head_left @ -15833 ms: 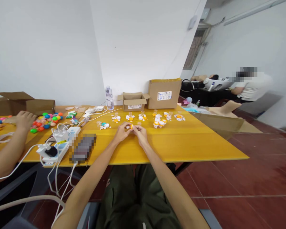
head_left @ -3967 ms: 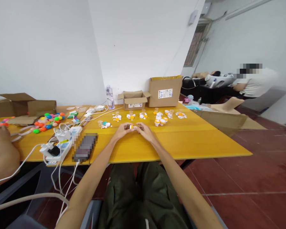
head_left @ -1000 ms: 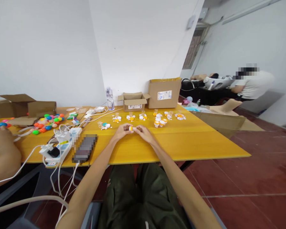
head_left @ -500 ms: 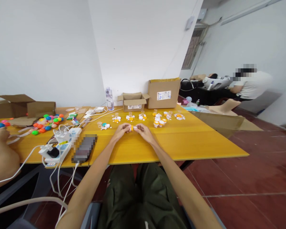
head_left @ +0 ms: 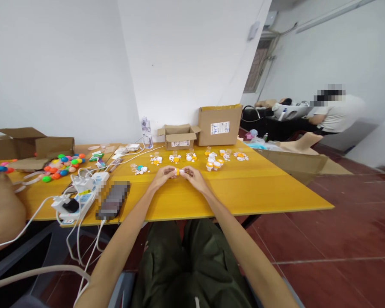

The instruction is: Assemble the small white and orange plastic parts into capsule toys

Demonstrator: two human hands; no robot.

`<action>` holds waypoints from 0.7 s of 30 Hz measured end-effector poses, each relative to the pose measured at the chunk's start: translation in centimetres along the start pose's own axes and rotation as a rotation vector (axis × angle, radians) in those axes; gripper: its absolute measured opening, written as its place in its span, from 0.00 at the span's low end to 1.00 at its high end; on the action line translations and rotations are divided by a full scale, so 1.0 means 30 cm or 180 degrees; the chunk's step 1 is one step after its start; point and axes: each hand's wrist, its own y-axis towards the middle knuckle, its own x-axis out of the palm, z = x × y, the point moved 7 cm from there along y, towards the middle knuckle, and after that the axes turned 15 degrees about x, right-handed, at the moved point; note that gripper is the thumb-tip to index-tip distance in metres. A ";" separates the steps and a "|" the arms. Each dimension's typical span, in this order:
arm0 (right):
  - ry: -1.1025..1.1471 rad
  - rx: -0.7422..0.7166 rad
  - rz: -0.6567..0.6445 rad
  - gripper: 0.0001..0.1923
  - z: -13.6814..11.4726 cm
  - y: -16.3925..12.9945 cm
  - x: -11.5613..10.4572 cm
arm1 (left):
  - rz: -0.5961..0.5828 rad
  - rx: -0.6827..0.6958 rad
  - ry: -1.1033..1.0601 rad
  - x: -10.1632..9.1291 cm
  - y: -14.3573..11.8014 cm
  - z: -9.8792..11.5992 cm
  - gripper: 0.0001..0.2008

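Note:
Between my fingers, just over the yellow wooden table [head_left: 179,201], is a small orange-and-white plastic piece [head_left: 177,172]. My left hand [head_left: 164,175] pinches its left end and my right hand [head_left: 192,175] its right end; the fingers hide much of it. Beyond my hands lies a row of small piles of white and orange plastic parts [head_left: 174,158] with little clear cups. One pile at the left has a teal ring [head_left: 140,168]. To the right of my hands stands a cluster of similar orange-and-white pieces [head_left: 214,164].
An open small carton [head_left: 179,139], a larger cardboard box [head_left: 218,126] and a water bottle [head_left: 146,132] stand at the back. Left are a phone [head_left: 114,199], a power strip [head_left: 83,196] with cables, colourful balls [head_left: 62,167] and another person's arm [head_left: 6,205]. A person sits far right.
My hands stay in nearly the same place, both still on the orange-and-white piece, which looks slightly turned. The other person's hand at the left has shifted a little left.

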 end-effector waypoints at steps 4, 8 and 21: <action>0.0043 0.0033 0.0014 0.15 0.012 0.006 -0.003 | -0.0027 0.0043 -0.0048 0.000 0.001 -0.004 0.21; 0.0044 0.0040 0.0039 0.15 0.017 0.009 -0.003 | 0.0001 0.0140 -0.0008 -0.001 0.002 0.007 0.20; -0.0060 0.0017 0.0053 0.18 0.024 0.013 -0.001 | 0.0005 0.0175 0.0019 -0.005 0.000 0.008 0.20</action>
